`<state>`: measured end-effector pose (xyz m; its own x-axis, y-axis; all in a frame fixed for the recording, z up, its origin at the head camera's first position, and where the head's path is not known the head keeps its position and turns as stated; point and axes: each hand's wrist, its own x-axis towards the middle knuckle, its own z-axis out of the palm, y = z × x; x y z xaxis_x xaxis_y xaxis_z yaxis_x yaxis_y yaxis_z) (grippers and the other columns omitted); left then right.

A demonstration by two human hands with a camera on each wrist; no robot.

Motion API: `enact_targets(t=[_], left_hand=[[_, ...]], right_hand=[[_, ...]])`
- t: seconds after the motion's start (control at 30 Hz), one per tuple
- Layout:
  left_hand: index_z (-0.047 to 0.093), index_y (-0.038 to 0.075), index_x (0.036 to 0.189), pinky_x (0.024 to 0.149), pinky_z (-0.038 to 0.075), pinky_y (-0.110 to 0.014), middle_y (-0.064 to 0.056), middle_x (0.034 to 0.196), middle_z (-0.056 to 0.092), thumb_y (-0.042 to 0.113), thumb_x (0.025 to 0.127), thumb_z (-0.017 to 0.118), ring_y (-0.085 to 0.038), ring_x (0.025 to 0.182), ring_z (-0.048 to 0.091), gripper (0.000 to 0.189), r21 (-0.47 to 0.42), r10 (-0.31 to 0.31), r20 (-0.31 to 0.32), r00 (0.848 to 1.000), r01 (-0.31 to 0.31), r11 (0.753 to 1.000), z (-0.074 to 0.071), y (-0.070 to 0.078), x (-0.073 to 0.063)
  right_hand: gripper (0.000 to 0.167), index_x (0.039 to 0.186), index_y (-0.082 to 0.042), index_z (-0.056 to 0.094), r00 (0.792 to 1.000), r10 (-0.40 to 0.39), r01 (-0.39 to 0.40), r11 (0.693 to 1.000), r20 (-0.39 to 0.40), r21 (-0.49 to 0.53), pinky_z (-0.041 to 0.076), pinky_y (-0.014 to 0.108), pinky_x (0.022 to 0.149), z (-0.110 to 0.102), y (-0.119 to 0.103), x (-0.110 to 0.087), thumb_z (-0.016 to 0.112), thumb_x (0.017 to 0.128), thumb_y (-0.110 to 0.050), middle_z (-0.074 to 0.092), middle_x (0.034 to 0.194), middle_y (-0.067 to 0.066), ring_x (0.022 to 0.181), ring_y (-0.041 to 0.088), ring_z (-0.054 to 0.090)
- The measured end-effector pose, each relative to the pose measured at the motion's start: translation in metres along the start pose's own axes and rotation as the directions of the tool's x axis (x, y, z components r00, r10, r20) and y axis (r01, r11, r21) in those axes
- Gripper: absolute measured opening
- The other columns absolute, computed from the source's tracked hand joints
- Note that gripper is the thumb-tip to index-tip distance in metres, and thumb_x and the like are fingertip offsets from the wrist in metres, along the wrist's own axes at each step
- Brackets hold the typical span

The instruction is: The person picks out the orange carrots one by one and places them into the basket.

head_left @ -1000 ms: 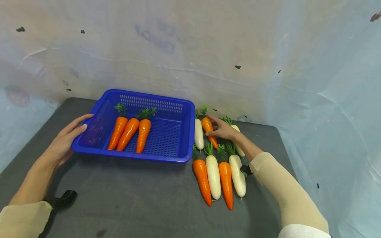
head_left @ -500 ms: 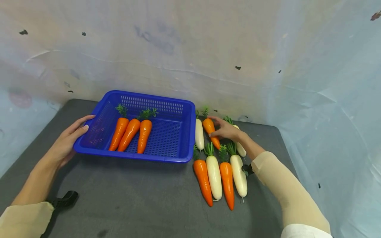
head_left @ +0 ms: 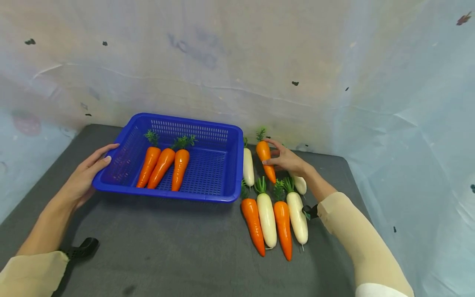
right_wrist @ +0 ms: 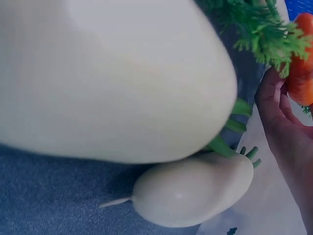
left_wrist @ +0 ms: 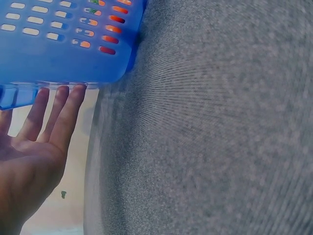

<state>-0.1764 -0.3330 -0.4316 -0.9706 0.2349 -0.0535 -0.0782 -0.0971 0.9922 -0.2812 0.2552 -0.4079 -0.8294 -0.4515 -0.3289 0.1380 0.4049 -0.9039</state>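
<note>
My left hand [head_left: 81, 175] grips the left end of a blue plastic basket [head_left: 208, 197], thumb over the rim. In the left wrist view, the fingers [left_wrist: 68, 112] reach up to the basket's [left_wrist: 58, 63] underside. Several orange carrots with leafy green tops lie in the basket; one carrot [head_left: 180, 169] is nearest its middle. Right of the basket, my right hand [head_left: 291, 160] pinches another carrot [head_left: 264, 152] between thumb and fingers, its top raised and tip pointing down. Beneath that hand, a white radish [head_left: 299, 185] is mostly hidden.
On the dark table [head_left: 178, 247], a front row alternates carrots and white radishes, among them a carrot [head_left: 253, 227] and a radish [head_left: 266, 218]. Another radish [head_left: 248, 167] lies against the basket's right side. A pale sheet [head_left: 237, 62] hangs behind the table.
My right hand has closed on the carrot and lifted it slightly up and to the right, away from the radish beside the basket. My left hand has stayed on the basket.
</note>
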Motion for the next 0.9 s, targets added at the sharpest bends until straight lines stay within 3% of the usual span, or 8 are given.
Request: enact_targets(t=[0.27,0.5,0.67,0.9], left_hand=[[0.028,0.023,0.157,0.070,0.060,-0.035,-0.001,0.131,0.050,0.021,0.109,0.040,-0.017,0.093,0.070,0.049,0.007,0.010,-0.007,1.000,-0.010,1.000,-0.002,0.000,0.001],[0.029,0.023,0.157,0.070,0.060,-0.035,-0.002,0.131,0.049,0.022,0.109,0.041,-0.018,0.093,0.070,0.050,-0.019,0.011,-0.004,1.000,-0.011,1.000,-0.003,0.003,0.005],[0.030,0.023,0.156,0.069,0.060,-0.035,-0.002,0.129,0.052,0.021,0.109,0.041,-0.019,0.091,0.070,0.049,-0.051,0.015,0.002,1.000,-0.015,0.999,-0.003,0.002,0.003],[0.029,0.022,0.156,0.068,0.060,-0.035,-0.002,0.127,0.055,0.020,0.109,0.040,-0.019,0.091,0.071,0.049,-0.056,0.015,0.007,1.000,-0.015,0.998,-0.001,-0.001,0.001]], right_hand=[[0.082,0.156,-0.038,0.021,0.998,-0.034,0.035,0.999,-0.048,0.028,0.051,0.057,0.091,-0.003,-0.009,-0.008,0.071,0.094,-0.019,0.046,0.141,0.020,0.111,0.034,0.063],[0.082,0.158,-0.027,0.017,0.989,-0.113,0.120,0.990,-0.099,0.073,0.053,0.054,0.087,0.000,-0.030,-0.019,0.067,0.095,-0.012,0.036,0.148,0.022,0.107,0.032,0.063],[0.080,0.158,-0.023,0.017,0.987,-0.125,0.131,0.990,-0.096,0.051,0.052,0.053,0.090,0.010,-0.050,-0.030,0.066,0.095,-0.012,0.037,0.147,0.022,0.108,0.033,0.063],[0.083,0.158,-0.028,0.018,0.985,-0.131,0.140,0.988,-0.114,0.068,0.055,0.046,0.086,0.021,-0.055,-0.033,0.069,0.094,-0.013,0.040,0.144,0.020,0.104,0.032,0.065]])
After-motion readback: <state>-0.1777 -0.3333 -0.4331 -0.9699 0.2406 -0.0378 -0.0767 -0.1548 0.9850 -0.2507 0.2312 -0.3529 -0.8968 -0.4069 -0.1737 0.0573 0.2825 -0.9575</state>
